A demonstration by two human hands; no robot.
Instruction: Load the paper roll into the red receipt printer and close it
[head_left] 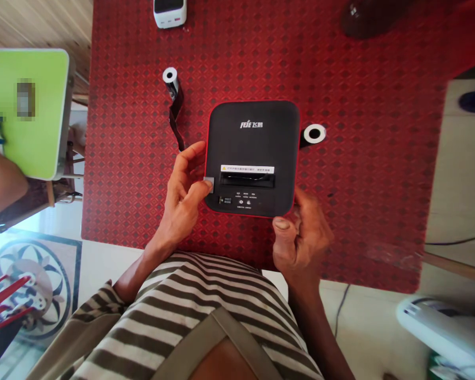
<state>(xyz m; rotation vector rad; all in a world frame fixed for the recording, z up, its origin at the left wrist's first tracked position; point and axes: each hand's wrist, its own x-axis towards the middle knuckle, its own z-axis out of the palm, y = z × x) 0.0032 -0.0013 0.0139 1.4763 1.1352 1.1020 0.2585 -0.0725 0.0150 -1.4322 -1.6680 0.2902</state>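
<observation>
A black receipt printer (253,153) with a white logo and a paper slot lies flat on the red patterned table (380,158). My left hand (184,195) curls against the printer's left side, thumb pressed on a small grey tab at its edge. My right hand (301,237) grips the printer's near right corner, thumb up against the front edge. A white paper roll (314,133) stands just right of the printer. Another roll (170,76) with a dark strip trailing from it lies to the upper left.
A small white device (170,11) sits at the table's far edge. A dark object (364,18) rests far right. A green-topped side table (27,105) stands left, with another person's hand (0,174) on it. A white appliance (443,327) is on the floor, lower right.
</observation>
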